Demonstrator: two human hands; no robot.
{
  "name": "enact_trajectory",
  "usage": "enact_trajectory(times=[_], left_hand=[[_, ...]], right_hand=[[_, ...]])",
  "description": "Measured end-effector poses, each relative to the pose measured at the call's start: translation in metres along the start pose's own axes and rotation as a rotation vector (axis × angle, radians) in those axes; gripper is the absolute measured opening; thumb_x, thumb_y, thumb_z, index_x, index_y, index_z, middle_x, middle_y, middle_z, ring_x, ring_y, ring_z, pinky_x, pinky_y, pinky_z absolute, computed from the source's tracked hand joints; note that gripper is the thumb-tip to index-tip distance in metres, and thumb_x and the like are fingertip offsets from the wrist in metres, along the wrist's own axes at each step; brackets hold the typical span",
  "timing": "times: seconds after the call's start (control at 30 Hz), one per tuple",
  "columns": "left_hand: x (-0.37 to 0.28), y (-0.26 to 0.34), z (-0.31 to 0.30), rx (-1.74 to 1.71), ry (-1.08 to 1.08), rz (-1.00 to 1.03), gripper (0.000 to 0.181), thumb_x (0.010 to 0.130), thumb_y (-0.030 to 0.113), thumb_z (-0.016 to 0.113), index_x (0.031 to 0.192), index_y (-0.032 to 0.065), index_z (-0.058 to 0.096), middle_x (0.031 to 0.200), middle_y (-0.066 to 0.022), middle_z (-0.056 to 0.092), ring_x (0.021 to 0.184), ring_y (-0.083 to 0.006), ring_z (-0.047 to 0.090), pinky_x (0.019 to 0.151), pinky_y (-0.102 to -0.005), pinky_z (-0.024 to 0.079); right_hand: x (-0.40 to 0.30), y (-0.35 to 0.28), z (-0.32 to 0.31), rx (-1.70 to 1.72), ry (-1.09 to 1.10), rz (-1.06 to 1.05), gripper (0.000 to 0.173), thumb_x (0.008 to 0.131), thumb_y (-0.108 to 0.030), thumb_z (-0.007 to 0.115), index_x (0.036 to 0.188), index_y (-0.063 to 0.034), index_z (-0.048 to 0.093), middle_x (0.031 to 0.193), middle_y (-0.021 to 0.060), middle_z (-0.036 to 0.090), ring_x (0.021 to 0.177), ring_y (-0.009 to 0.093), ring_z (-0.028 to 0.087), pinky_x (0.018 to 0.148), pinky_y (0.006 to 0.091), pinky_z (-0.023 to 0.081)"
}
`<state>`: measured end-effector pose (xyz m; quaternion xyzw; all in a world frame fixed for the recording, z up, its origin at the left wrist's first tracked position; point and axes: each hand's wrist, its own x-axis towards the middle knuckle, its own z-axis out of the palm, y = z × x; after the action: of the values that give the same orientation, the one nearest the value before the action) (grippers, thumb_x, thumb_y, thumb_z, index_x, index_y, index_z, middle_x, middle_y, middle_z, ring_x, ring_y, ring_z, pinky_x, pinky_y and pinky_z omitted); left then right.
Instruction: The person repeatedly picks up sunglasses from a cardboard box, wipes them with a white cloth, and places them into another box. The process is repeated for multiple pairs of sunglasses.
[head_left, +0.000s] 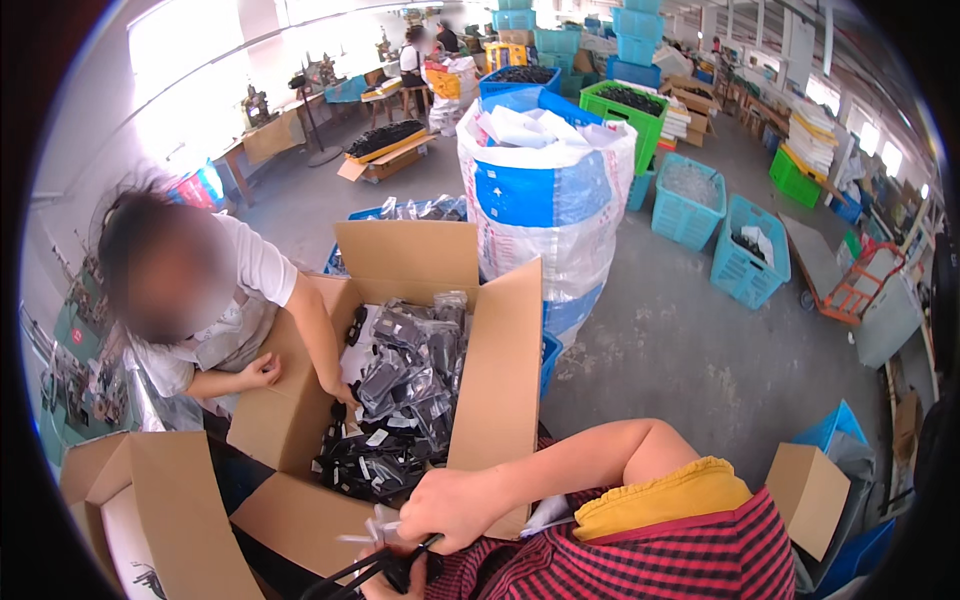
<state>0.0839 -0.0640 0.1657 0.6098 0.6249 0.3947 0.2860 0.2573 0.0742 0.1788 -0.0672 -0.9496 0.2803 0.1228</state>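
My right hand (454, 510) is closed around part of a black pair of glasses (375, 564) and the end of a clear plastic strip or sleeve (379, 529). Below it, at the bottom edge, my left hand (401, 585) grips the same glasses, whose thin dark arms point left. Just beyond my hands stands an open cardboard box (495, 390). Inside are dark items in clear plastic bags (412, 360), and nearer me a heap of loose black glasses with white tags (375, 457). A co-worker's hand (341, 394) reaches into the box's left side.
Opposite me, a co-worker (255, 300) leans over the box. Another open carton (172, 510) stands at lower left. A large woven sack (547, 210) rises behind the box. Turquoise crates (750, 255) and a hand truck (862, 285) stand on the floor to the right.
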Motion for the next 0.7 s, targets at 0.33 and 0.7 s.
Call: enact_trajectory(times=[0.33,0.7], left_hand=[[0.012,0.025,-0.017,0.33,-0.028,0.442,0.032,0.071,0.009,0.077,0.096,0.0048,0.058,0.084,-0.0124,0.061,0.081,-0.0304,0.062,0.075,-0.0378,0.05],[0.011,0.028,-0.015,-0.319,-0.009,0.009,0.058,0.061,0.018,0.09,0.107,0.001,0.06,0.094,-0.0068,0.061,0.083,-0.0185,0.061,0.078,-0.0306,0.048]], right_hand=[[-0.024,-0.006,-0.003,0.393,0.233,-0.033,0.02,0.069,-0.024,0.068,0.085,-0.011,0.066,0.078,0.0091,0.063,0.077,0.03,0.063,0.066,0.0391,0.05],[-0.024,-0.009,-0.011,0.751,0.481,0.064,0.011,0.074,-0.007,0.076,0.081,-0.0024,0.069,0.087,0.008,0.064,0.086,0.022,0.061,0.078,0.0331,0.047]])
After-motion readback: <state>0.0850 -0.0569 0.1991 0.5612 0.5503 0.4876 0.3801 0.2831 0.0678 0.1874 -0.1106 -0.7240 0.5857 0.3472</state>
